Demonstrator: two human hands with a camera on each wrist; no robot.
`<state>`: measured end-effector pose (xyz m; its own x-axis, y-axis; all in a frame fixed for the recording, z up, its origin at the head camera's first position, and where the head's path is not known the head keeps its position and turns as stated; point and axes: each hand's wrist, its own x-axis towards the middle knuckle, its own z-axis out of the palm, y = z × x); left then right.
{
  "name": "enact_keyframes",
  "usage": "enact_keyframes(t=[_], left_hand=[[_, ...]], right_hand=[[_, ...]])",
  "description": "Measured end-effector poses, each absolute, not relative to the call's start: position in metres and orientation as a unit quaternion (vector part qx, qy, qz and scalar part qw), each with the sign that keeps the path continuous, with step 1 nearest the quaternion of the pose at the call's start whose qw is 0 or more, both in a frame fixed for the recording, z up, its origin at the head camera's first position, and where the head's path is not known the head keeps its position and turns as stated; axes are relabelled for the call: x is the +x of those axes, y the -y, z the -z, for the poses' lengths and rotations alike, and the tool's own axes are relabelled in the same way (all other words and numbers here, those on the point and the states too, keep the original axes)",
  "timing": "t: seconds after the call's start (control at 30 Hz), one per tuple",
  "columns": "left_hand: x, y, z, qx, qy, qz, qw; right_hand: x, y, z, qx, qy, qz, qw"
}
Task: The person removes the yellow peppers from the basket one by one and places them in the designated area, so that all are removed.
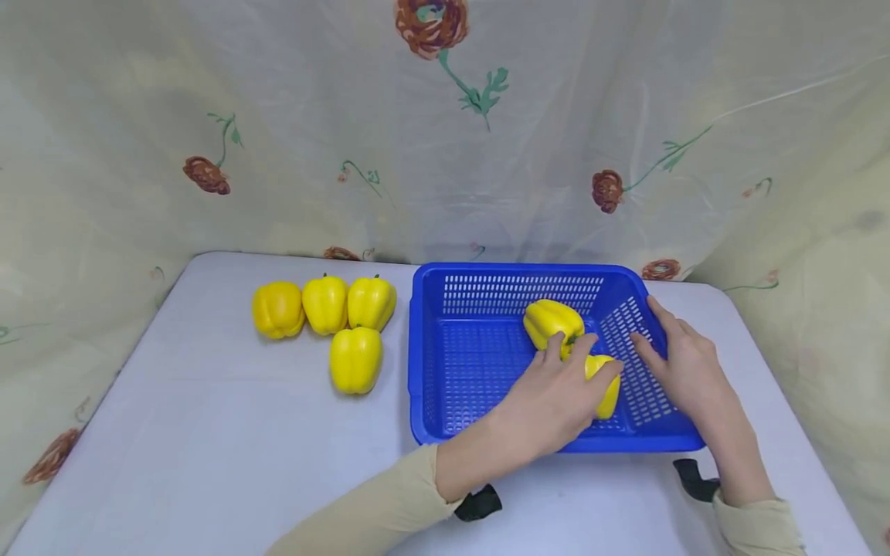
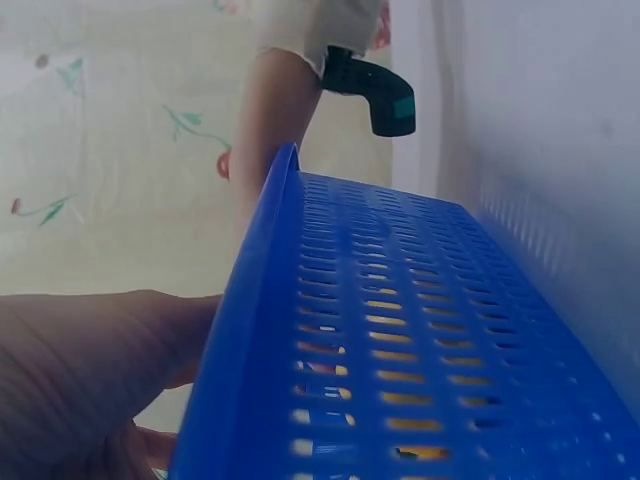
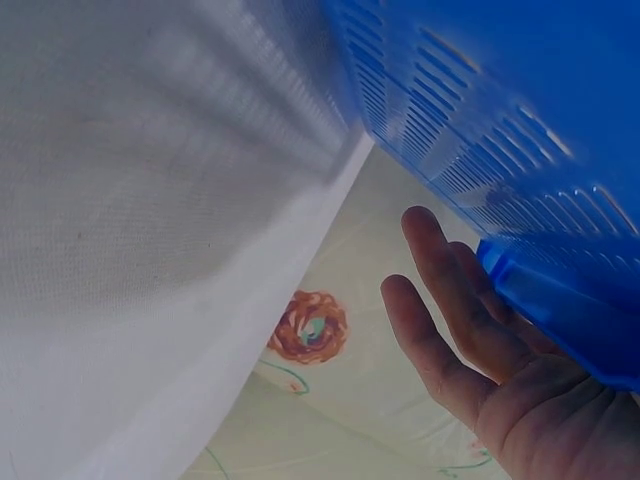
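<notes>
Two yellow bell peppers lie in the right part of a blue plastic basket (image 1: 420, 340) with slotted walls. My left hand (image 1: 549, 394) reaches over the basket's front rim, fingers spread above them. Its fingertips overlap the lower end of the farther bell pepper (image 1: 552, 323). Its thumb lies over the nearer bell pepper (image 1: 607, 395), which the hand partly covers. At the basket's right wall, my right hand (image 1: 688, 371) straddles the rim, thumb on the inner side. In the right wrist view its fingers (image 3: 440, 270) are extended outside the wall.
Left of the basket, several more bell peppers (image 1: 325, 305) stand grouped on the white-covered table (image 1: 208, 432), one a deeper yellow. A flower-patterned curtain (image 1: 313, 116) hangs behind and at the sides. Black pieces (image 1: 480, 503) show by both wrists.
</notes>
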<state>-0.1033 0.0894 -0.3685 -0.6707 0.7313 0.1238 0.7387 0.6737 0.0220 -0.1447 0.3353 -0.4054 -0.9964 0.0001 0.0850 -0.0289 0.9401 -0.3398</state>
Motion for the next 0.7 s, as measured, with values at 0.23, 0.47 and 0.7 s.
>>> enact_keyframes(t=[0.23, 0.47, 0.7], left_hand=[[-0.102, -0.11, 0.361, -0.403, 0.913, 0.011, 0.055], [-0.109, -0.128, 0.366, -0.386, 0.921, -0.031, 0.041], [-0.113, -0.134, 0.378, -0.377, 0.923, -0.084, 0.0]], right_hand=[[-0.145, -0.34, 0.403, 0.015, 0.984, -0.17, 0.054], [-0.147, -0.338, 0.404, 0.017, 0.983, -0.176, 0.05], [-0.146, -0.336, 0.406, 0.007, 0.983, -0.177, 0.043]])
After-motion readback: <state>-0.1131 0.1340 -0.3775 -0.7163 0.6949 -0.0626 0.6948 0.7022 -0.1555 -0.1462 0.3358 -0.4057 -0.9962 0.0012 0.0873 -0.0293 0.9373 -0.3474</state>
